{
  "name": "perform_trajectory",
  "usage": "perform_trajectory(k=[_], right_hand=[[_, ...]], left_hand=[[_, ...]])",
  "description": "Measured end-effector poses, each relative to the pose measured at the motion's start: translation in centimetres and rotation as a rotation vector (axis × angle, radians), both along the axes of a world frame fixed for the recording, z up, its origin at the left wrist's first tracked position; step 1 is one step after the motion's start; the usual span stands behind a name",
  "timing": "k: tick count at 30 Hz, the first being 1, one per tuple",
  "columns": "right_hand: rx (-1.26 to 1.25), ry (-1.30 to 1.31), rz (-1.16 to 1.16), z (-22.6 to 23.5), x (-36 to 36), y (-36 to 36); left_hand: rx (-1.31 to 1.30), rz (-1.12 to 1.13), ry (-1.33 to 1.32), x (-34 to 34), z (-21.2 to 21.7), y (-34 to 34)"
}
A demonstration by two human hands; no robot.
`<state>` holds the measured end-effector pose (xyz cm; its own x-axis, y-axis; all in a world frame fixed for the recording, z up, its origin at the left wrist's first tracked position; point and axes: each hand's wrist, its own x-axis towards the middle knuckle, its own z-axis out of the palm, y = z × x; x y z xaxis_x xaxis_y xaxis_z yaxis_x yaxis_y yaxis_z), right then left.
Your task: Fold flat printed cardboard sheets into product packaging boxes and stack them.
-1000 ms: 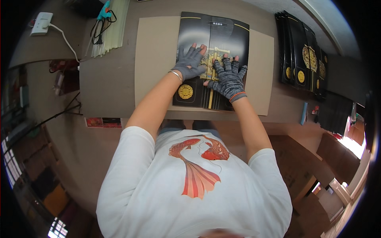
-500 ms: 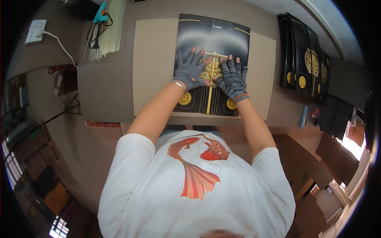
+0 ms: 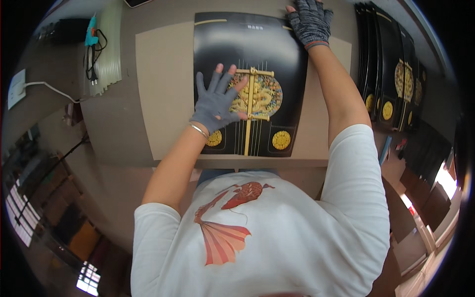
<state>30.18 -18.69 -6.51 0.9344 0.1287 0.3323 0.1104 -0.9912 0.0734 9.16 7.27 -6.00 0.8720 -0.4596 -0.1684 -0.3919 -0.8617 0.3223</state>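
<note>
The black sheet [image 3: 250, 84] with its gold emblem lies flat on the brown board [image 3: 163, 89], at the table's 12 o'clock from the person. It looks already placed and roughly squared to the board, with smoothing or pressing down seemingly under way; whether it is fixed along all edges cannot be told.

The left hand [image 3: 216, 103], in a grey fingerless glove, rests spread wide and flat on the sheet's middle, holding nothing. The right hand [image 3: 309, 21], gloved too, lies open at the sheet's far corner, toward 1 o'clock; its fingertips run out of view, so a grip on the edge cannot be told.

A stack of like sheets [image 3: 391, 79] waits at 3 o'clock, a glue gun [image 3: 90, 35] at 10 o'clock.

Half a second earlier both hands lay side by side on the emblem; now the right has reached out to the far corner while the left stays near the middle.
</note>
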Motion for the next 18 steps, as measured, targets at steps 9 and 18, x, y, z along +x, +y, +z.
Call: perform_trajectory(k=[9,18], right_hand=[[0.238,0.443,0.508,-0.3,-28.2,-1.4],[0.413,0.356,0.073,1.1,-40.1,0.2]], left_hand=[[0.064,0.015,0.069,0.5,0.7,-0.2],[-0.291,0.120,-0.104,-0.7,-0.4,2.2]])
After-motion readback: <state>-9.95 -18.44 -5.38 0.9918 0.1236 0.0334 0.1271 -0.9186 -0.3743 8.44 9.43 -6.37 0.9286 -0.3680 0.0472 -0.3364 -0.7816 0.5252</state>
